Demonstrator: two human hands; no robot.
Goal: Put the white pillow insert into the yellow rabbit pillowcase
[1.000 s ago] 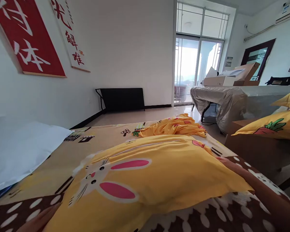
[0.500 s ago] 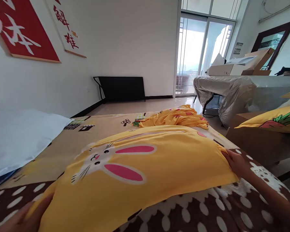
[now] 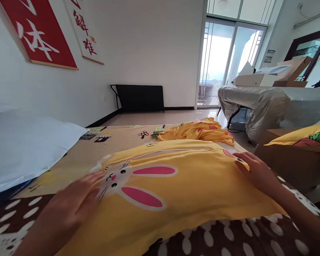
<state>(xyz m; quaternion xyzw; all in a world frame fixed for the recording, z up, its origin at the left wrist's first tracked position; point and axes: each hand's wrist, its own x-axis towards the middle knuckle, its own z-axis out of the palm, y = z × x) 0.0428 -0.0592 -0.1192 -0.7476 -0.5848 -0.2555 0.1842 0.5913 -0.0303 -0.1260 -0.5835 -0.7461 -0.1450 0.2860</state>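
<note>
A yellow pillow with a rabbit print (image 3: 176, 192) lies across the patterned bedspread (image 3: 77, 163) in front of me. My left hand (image 3: 72, 204) rests flat on the pillow's left part, fingers stretched toward the rabbit's face. My right hand (image 3: 256, 170) lies open on the pillow's right far corner, fingers spread on the cloth. Neither hand holds anything.
A crumpled yellow cover (image 3: 197, 131) lies at the far end of the bed. A white pillow (image 3: 24, 149) sits at the left by the wall. To the right stand a cardboard box (image 3: 285, 160) with a carrot-print pillow (image 3: 306, 138) and a plastic-covered table (image 3: 261, 103).
My left hand came up from the pillow's near-left edge onto its top. My right hand slid from the pillow's right edge up to its far right corner. The view shifted slightly.
</note>
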